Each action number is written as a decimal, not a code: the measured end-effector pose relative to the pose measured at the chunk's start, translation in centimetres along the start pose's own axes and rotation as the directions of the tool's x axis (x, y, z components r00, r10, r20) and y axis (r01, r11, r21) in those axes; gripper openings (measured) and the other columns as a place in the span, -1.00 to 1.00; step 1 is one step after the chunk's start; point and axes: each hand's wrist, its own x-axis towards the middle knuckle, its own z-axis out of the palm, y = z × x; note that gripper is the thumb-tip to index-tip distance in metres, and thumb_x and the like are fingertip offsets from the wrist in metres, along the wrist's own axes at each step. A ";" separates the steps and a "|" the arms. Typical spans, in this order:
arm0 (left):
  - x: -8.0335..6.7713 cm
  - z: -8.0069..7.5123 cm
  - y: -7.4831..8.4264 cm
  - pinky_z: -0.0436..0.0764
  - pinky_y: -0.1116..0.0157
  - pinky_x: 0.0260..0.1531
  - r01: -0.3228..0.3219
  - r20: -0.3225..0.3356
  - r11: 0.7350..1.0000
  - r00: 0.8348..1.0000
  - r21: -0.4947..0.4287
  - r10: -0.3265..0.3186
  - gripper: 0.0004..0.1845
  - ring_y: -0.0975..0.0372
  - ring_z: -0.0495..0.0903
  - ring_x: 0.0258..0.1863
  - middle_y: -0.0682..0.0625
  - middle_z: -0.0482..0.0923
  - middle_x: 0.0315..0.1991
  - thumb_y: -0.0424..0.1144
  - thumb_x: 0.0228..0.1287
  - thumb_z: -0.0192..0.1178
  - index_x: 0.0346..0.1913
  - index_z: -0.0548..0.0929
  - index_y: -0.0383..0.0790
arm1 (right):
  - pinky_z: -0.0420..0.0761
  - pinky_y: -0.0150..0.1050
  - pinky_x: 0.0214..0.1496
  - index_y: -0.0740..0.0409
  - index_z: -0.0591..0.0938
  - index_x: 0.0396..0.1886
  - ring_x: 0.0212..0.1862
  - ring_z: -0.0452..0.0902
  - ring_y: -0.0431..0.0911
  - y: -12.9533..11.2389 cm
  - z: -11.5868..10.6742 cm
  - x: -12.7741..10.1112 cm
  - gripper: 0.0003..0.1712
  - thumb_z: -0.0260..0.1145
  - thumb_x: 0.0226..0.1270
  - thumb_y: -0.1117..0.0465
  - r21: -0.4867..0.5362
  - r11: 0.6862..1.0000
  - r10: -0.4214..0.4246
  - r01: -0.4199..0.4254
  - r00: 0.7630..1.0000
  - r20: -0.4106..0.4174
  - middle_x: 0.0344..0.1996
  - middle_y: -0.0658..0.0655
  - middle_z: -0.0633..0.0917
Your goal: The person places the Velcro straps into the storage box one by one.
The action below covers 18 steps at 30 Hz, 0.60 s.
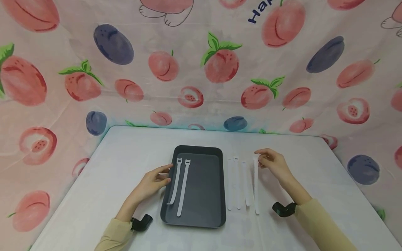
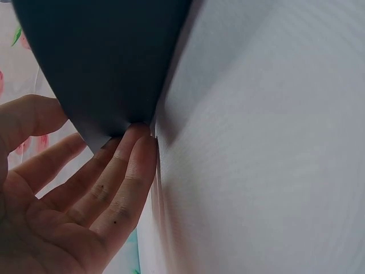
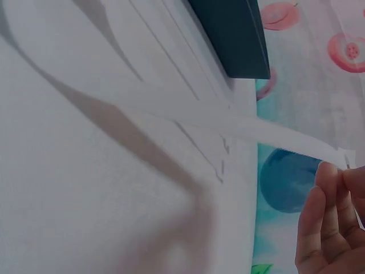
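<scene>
A dark grey tray (image 1: 205, 188) lies on the table, two white hook-and-loop cable ties (image 1: 183, 190) lengthwise in its left part. My left hand (image 1: 151, 182) is at the tray's left side; in the left wrist view, fairly straight fingertips (image 2: 142, 148) touch the outer wall (image 2: 108, 68). Right of the tray, my right hand (image 1: 274, 164) pinches another white cable tie (image 1: 256, 188) by its slotted head. The right wrist view shows this tie (image 3: 228, 123) stretching away from the fingertips (image 3: 327, 174), raised there above the table and casting a shadow.
Three more white cable ties (image 1: 237, 188) lie side by side between the tray and the held one. The white table (image 1: 132, 150) ends at a fruit-print cloth (image 1: 188, 69) behind. Both wrists wear a black device (image 1: 284, 210).
</scene>
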 end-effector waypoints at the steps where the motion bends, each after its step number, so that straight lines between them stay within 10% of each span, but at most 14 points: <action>1: 0.0 0.0 0.0 0.53 -0.05 0.09 0.000 0.000 1.000 1.000 -0.002 0.000 -0.44 -0.07 0.61 0.07 -0.27 0.46 0.23 -0.26 0.31 0.20 0.37 0.39 -0.08 | 0.64 -0.39 -0.25 0.37 0.54 0.10 -0.39 0.59 -0.25 -0.1 0.0 -0.1 -0.67 0.14 0.40 0.32 -0.003 1.000 0.001 -0.001 1.000 -0.002 -0.38 0.08 0.61; 18: 0.0 0.0 0.1 0.57 0.00 0.07 -0.011 0.012 1.000 1.000 -0.011 0.012 -0.43 -0.07 0.62 0.07 -0.29 0.46 0.23 -0.27 0.32 0.18 0.38 0.37 -0.10 | 0.63 -0.41 -0.24 0.33 0.55 0.08 -0.37 0.57 -0.30 -2.1 -0.5 -2.3 -0.69 0.16 0.41 0.29 -0.024 0.999 -0.038 0.038 0.999 -0.034 -0.37 0.03 0.60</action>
